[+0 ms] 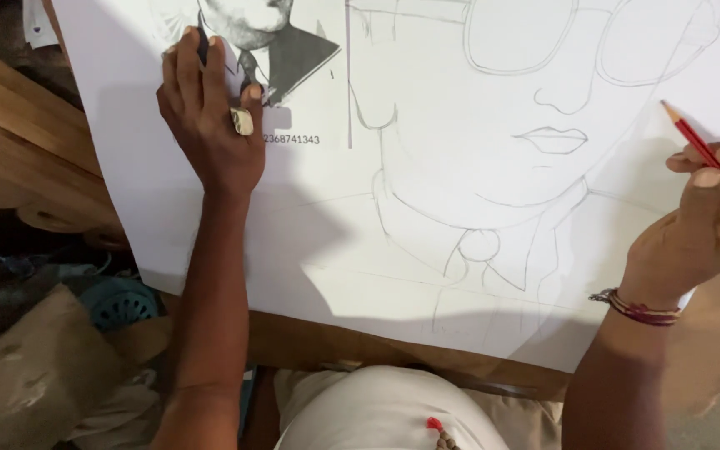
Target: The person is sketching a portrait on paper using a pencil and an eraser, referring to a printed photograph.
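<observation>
Wooden planks make up the bench [18, 117] under a big white sheet of paper [427, 283], which lies tilted across most of my view and reaches down to the near edge. I count one sheet, and on it one large pencil outline of a face [535, 125] with glasses, lips, collar and tie knot, drawn in thin grey lines without shading.

My right hand [702, 225], at the right edge of the sheet, has its fingers pressed together around one red pencil [710, 157]; the sharpened tip points far and left, just above the paper beside the outlined cheek. One dark red thread band [639, 310] circles that wrist.

My left hand [210, 108] lies flat at the far left of the sheet, fingers loosely spread, pressing on one small printed black-and-white portrait [293, 54] with a line of small dark print beneath it. One ring [242, 122] with a pale stone sits on a finger, and a dark slim object is tucked between two fingers; I cannot tell what it is.

Near left, off the sheet, I see crumpled brown paper [27, 375] and one teal slotted round thing [122, 304].
</observation>
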